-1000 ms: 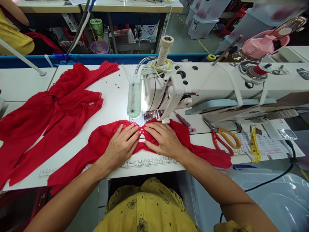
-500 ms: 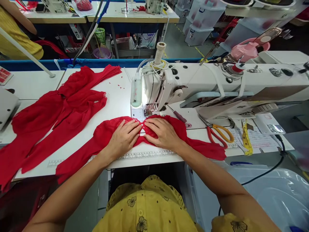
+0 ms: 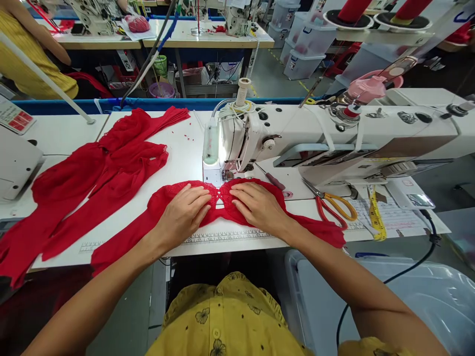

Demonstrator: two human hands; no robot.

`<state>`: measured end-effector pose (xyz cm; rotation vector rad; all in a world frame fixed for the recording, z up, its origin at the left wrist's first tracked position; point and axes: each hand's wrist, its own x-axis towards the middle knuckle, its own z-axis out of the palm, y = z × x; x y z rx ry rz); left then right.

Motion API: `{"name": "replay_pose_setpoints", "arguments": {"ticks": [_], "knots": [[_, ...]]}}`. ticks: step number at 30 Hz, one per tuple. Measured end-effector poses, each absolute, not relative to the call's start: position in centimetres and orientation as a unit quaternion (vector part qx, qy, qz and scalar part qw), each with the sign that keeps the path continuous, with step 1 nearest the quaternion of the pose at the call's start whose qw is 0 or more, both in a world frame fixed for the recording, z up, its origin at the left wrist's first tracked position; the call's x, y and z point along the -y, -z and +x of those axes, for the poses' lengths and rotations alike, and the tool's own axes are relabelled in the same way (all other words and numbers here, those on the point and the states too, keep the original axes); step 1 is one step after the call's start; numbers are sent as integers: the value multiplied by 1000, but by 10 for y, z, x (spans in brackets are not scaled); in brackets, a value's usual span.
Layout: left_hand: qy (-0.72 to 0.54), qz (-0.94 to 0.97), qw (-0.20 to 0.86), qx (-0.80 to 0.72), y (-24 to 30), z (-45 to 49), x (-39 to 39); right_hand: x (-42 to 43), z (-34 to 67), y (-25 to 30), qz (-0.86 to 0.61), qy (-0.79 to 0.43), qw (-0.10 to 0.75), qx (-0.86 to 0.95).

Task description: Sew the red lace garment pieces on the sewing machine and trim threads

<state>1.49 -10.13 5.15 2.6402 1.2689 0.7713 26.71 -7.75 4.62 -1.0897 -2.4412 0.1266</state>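
A red lace garment [image 3: 222,205] lies flat on the white sewing table [image 3: 178,148], just in front of the needle of the white sewing machine [image 3: 297,136]. My left hand [image 3: 183,215] lies flat on the garment's left half, fingers stretched out towards the centre. My right hand [image 3: 260,205] presses flat on the right half, fingers pointing at the left hand. A narrow gap of lace shows between the fingertips. Neither hand grips anything.
A pile of red garments [image 3: 92,173] lies at the left. Orange-handled scissors [image 3: 334,202], a yellow tape measure [image 3: 374,212] and a small screwdriver [image 3: 272,179] lie to the right of my hands. A clear plastic bin [image 3: 408,301] stands below right. Another person [image 3: 33,54] sits far left.
Both hands stay flat on the red lace garment and have slid slightly apart, widening the gap between the fingertips. The camera view has tilted up a little.
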Motion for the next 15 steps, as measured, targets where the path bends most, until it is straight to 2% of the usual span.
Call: {"name": "replay_pose_setpoints", "arguments": {"ticks": [9, 15], "knots": [[-241, 891, 34, -382, -37, 34, 88, 71, 253, -41, -363, -42, 206, 908], [-217, 898, 3, -383, -38, 36, 86, 73, 262, -45, -390, 7, 191, 901]]}}
